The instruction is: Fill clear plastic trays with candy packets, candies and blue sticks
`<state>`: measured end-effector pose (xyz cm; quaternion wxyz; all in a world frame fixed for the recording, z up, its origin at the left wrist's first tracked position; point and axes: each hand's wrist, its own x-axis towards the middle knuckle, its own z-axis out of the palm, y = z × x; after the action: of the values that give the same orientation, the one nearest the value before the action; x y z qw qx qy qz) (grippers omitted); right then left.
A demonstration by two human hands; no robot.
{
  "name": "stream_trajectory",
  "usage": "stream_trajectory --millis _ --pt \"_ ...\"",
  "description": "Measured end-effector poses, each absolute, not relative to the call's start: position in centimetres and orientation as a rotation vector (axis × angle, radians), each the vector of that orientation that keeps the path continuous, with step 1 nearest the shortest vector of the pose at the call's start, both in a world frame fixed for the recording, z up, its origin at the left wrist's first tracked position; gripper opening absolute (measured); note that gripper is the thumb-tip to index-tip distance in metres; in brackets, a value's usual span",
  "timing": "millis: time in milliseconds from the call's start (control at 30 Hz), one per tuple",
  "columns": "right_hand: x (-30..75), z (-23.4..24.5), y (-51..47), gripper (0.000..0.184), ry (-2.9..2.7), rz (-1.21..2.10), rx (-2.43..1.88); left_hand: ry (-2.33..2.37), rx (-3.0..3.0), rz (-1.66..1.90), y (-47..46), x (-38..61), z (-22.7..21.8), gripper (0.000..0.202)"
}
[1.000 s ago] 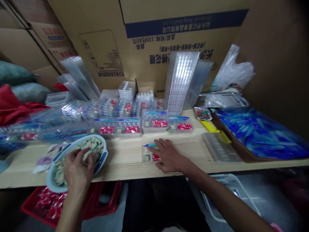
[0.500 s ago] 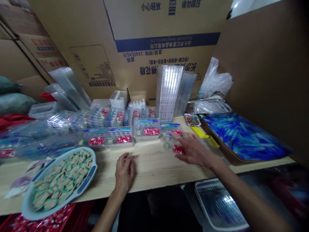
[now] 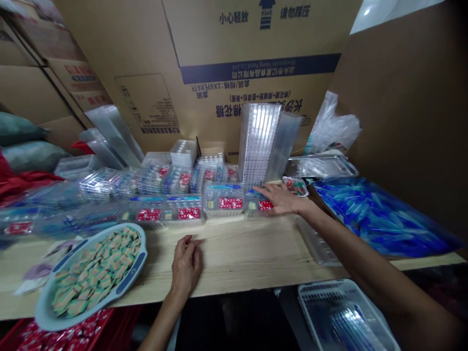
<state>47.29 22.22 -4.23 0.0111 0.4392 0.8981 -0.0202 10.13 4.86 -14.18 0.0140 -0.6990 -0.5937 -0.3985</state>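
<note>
A pale wooden worktop [image 3: 237, 253] stands before brown cardboard boxes [image 3: 204, 36], with one oval bowl [image 3: 44, 304] of striped pieces at its front edge, left, and one heap of blue pens [image 3: 380, 217] toward its right edge. Beyond its bare middle, four filled clear trays show distinctly, others blurring leftward; the right hand [image 3: 282, 199], fingers outstretched, covers part of the rightmost tray [image 3: 252, 206], its grip unclear. The left hand [image 3: 186, 265], loosely curled and empty, rests near the front edge.
</note>
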Motion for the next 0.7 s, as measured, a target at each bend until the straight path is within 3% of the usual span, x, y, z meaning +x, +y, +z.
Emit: stream_trajectory --millis 133,500,600,700 --pt "47.2 -4.9 22.3 0.094 2.796 -0.143 1.359 -1.884 -2.173 -1.257 4.9 10.3 -14.0 0.025" --pt "46.2 -7.6 19.0 0.083 2.835 0.036 1.552 -1.861 -2.182 -1.235 5.0 10.4 -13.8 0.027" --pt "46.4 -7.0 18.7 0.087 2.817 -0.034 1.614 -1.859 -2.166 -1.238 5.1 10.2 -13.9 0.026" --pt "48.4 -5.4 17.6 0.077 2.733 -0.047 1.853 -1.86 -2.163 -1.245 5.1 10.1 -14.0 0.027"
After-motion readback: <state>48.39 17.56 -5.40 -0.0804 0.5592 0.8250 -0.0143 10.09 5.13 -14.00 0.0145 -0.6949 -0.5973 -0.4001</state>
